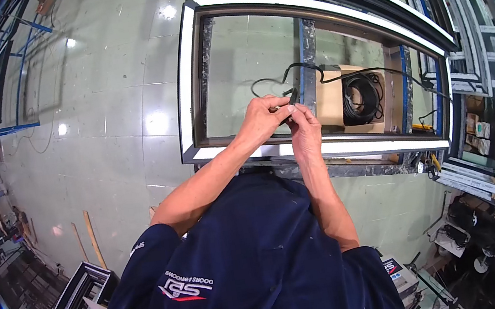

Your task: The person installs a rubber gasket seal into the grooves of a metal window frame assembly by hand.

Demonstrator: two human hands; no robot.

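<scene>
A cardboard box holds coiled black strip.

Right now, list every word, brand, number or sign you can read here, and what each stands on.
"DOORS & WINDOWS": upside down on the dark blue shirt.
Stylised logo next to those words, with a red stroke: letters unclear.
Sleeve lettering: too small to read.
Label at lower right: too blurred.
No readable numbers.
</scene>
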